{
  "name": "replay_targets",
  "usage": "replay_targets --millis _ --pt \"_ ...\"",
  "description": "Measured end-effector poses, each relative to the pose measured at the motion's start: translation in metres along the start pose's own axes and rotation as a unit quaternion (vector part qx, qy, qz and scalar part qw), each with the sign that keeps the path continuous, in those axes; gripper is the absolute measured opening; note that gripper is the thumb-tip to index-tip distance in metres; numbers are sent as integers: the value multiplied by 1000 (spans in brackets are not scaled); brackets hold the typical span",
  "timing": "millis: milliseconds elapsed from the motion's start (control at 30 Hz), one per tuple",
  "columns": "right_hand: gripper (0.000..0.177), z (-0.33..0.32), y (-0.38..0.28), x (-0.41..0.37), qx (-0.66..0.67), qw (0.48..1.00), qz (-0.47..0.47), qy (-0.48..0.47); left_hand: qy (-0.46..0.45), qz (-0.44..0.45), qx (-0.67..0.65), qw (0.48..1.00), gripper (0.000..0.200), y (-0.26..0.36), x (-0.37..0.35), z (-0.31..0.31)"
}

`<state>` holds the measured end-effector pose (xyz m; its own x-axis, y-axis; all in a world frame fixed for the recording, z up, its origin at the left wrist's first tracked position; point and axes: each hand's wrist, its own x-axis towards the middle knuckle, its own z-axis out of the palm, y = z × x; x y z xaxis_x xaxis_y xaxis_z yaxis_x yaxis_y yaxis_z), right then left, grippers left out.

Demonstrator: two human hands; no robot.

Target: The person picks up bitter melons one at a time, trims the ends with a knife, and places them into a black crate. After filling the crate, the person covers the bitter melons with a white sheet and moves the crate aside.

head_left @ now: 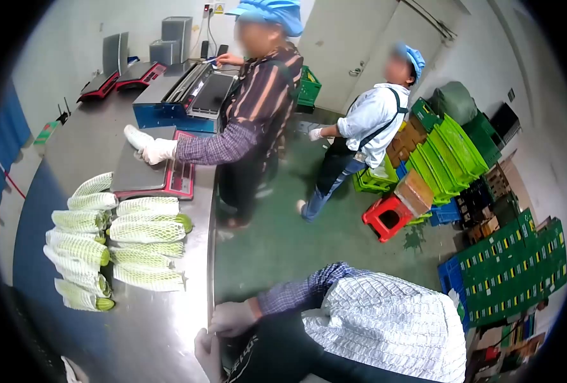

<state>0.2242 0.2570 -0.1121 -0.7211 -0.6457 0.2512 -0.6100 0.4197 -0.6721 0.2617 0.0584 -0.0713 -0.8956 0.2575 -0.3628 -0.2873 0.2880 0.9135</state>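
Observation:
At the lower middle, by the table's edge, my right hand [233, 318] in a pale glove has its fingers curled in toward my left hand. My left hand [208, 353], also gloved, is just below it with fingers bent. The fingertips of both hands come close together, and anything between them is too small to make out. Beyond my hands, on the steel table [162, 332], lie two rows of long green vegetables [148, 231], each in a white foam net sleeve. My hands are apart from them.
A co-worker's gloved hand [159, 150] holds a white-wrapped item on a red-framed scale [182, 167]. Behind it stands a blue-sided wrapping machine [168, 118]. Another person [366, 127] stands on the green floor near a red stool [385, 217] and stacked green crates [449, 156].

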Motion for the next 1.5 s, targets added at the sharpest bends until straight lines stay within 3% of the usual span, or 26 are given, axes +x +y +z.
replay_targets --millis 100,133,167,267,333,433,467,633,900,1033,1100,1400,1500 --pt "13 12 -9 7 63 998 -12 -28 12 -22 -18 1000 53 -12 -11 -5" --pt "7 6 -12 9 10 996 -30 -84 20 -20 -35 999 54 -25 -9 -5" --pt "7 13 -8 7 7 997 -39 -60 27 -18 -50 998 55 -37 -7 -6" --pt "10 29 9 -5 -18 997 -73 -6 34 2 97 995 61 -29 -2 -11" --pt "12 13 3 -10 -37 998 -45 -27 26 -10 192 981 62 -24 5 -11" --pt "14 8 5 -17 -48 999 -11 -19 -10 18 187 982 62 -67 26 -18" --pt "15 9 8 -20 -49 999 -8 -8 6 100 236 967 62 -79 32 -19" --pt "22 5 14 -21 -24 997 72 -21 -30 118 332 935 51 -55 45 -18" --pt "21 -1 16 -19 -14 993 106 -50 -56 95 382 917 53 -52 56 -23" --pt "21 -4 15 -14 -46 987 112 -107 -59 34 345 936 51 -29 51 -21" --pt "17 8 24 -15 -40 994 86 -57 -41 -36 341 939 56 -20 52 -15" --pt "31 -1 16 -2 -25 979 159 -122 -62 -57 192 978 54 -27 56 -18" --pt "21 -12 4 -1 -35 972 182 -147 -63 -81 159 982 53 -26 57 -16"
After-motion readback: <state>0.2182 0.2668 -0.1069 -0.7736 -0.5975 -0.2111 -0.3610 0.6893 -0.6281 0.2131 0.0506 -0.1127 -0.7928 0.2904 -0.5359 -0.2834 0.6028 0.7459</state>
